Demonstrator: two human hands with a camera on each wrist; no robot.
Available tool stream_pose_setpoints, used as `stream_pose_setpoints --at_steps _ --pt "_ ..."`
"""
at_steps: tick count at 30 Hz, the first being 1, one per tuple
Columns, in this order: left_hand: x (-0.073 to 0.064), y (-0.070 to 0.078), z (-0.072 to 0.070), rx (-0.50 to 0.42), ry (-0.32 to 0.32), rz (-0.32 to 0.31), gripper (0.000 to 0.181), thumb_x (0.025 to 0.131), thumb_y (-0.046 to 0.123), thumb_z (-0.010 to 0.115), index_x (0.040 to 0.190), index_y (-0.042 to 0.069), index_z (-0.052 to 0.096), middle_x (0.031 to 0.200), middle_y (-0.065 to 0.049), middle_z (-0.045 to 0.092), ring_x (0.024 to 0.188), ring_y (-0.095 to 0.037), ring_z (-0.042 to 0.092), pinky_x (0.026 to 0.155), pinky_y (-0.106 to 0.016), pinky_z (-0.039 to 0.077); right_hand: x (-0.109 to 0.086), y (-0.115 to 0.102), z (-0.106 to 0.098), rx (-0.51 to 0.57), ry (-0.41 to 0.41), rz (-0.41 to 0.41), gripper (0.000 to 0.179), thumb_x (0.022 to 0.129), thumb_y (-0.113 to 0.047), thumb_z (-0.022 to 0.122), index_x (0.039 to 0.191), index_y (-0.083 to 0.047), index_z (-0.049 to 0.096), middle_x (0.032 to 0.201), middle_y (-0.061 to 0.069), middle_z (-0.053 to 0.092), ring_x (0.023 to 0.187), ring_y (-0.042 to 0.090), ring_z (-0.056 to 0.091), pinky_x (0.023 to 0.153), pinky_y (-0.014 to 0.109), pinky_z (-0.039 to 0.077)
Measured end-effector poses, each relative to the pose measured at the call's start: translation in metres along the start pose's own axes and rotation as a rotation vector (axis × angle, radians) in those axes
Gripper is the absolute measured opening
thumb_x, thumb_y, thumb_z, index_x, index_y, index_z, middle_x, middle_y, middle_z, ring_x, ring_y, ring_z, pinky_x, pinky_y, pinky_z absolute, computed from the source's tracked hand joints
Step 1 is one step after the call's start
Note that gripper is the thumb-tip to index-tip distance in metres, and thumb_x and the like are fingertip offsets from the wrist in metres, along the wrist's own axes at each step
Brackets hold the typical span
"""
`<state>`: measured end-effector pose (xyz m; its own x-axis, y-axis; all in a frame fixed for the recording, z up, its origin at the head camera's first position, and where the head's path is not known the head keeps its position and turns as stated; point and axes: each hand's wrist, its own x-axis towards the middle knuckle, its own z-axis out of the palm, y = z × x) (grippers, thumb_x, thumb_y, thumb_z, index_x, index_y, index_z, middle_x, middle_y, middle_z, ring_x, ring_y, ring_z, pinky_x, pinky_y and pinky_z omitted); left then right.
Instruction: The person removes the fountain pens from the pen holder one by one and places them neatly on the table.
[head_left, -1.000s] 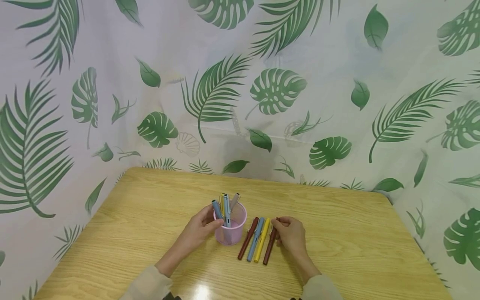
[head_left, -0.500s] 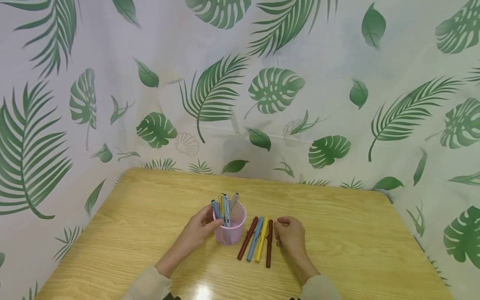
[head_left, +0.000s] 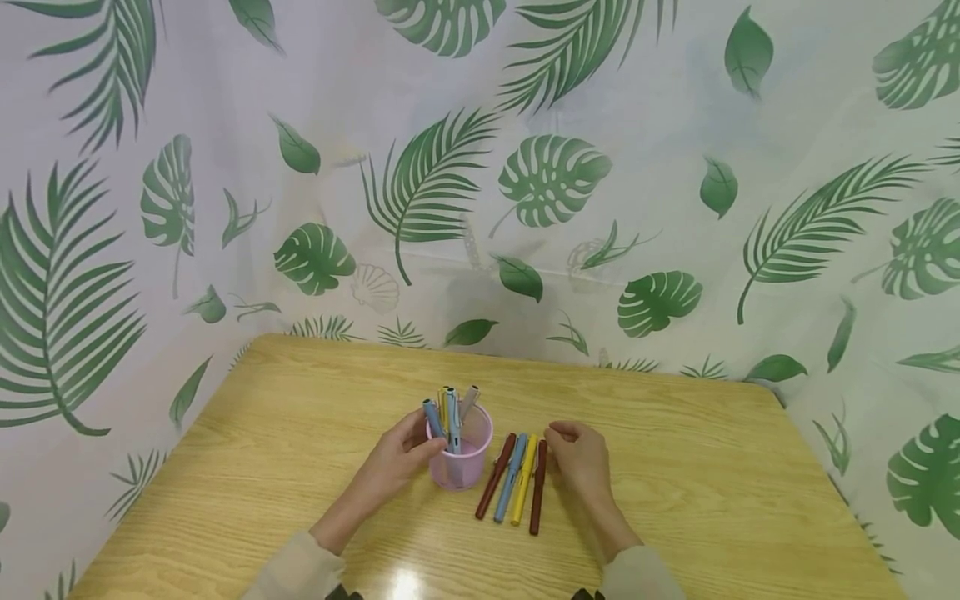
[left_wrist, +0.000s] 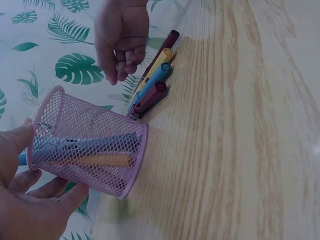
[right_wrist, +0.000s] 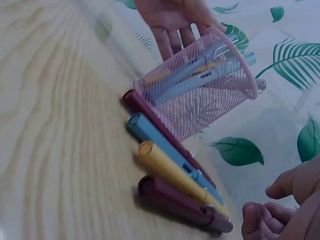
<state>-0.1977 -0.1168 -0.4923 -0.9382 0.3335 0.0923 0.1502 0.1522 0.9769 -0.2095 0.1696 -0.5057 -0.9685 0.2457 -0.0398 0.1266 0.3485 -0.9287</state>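
- At the far left, a leaf-printed cloth (head_left: 168, 192) rises behind the wooden table (head_left: 285, 442) and runs across the full width.
- A pale sleeve (head_left: 296, 568) leads up to the person's left hand (head_left: 397, 458). Its thumb lies at the near rim of a pink mesh cup (head_left: 462, 473) and its other fingers go along the side, parted just as far as the cup's width, gripping it.
- The cup stands upright on the table. Leaning inside are a blue pen (head_left: 433, 417), at least one yellow pen (head_left: 443, 402), a light blue pen (head_left: 453, 421) and a grey pen (head_left: 469, 401), their tops above the rim.
- Just right of the cup, four capped pens lie side by side, slanting: a dark red pen (head_left: 496, 477), a second blue pen (head_left: 511, 479), another yellow pen (head_left: 524, 481) and a second dark red pen (head_left: 537, 487). The last two are closer at their far ends than at their near ends.
- The right hand (head_left: 581, 458) is beside that last pen's far end, fingers loosely bent, thumb apart from them, holding nothing; whether a fingertip touches the pen cannot be told.
- Below it, another pale sleeve (head_left: 641, 573) covers the right forearm.
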Motion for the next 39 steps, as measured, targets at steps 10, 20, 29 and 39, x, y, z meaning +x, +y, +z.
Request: stream_pose_setpoints --at_steps 10,20,29,39 --pt "0.000 0.000 -0.001 -0.009 0.002 -0.008 0.065 0.105 0.021 0.063 0.158 -0.002 0.034 0.143 -0.025 0.056 0.132 -0.040 0.054 0.110 -0.051 0.046 -0.002 -0.031 0.012 0.126 -0.058 -0.015 0.030 0.101 -0.010 0.063 0.122 0.011 0.067 0.103 0.025 0.070 0.073 0.021 0.068 0.059 0.027 0.058" --pt "0.000 0.001 0.000 -0.005 0.010 -0.008 0.063 0.105 0.019 0.063 0.158 -0.002 0.035 0.144 -0.025 0.055 0.134 -0.039 0.053 0.111 -0.051 0.045 -0.001 -0.049 0.032 0.169 -0.126 -0.040 0.028 0.101 -0.009 0.062 0.123 0.008 0.068 0.110 0.024 0.070 0.086 0.024 0.068 0.069 0.031 0.059" --pt "0.000 0.000 0.000 -0.001 0.009 -0.005 0.063 0.106 0.021 0.063 0.158 -0.001 0.035 0.141 -0.023 0.058 0.131 -0.037 0.055 0.110 -0.049 0.047 0.002 -0.056 0.047 0.170 -0.159 -0.114 0.028 0.102 -0.011 0.062 0.124 0.005 0.069 0.111 0.021 0.072 0.099 0.033 0.067 0.078 0.040 0.060" --pt "0.001 -0.002 0.000 -0.024 0.010 -0.016 0.063 0.105 0.022 0.063 0.159 0.002 0.036 0.141 -0.022 0.059 0.132 -0.038 0.055 0.109 -0.049 0.047 0.001 -0.061 0.059 0.157 -0.189 -0.183 0.032 0.100 -0.024 0.071 0.122 0.000 0.072 0.116 0.012 0.072 0.102 0.022 0.066 0.084 0.032 0.058"
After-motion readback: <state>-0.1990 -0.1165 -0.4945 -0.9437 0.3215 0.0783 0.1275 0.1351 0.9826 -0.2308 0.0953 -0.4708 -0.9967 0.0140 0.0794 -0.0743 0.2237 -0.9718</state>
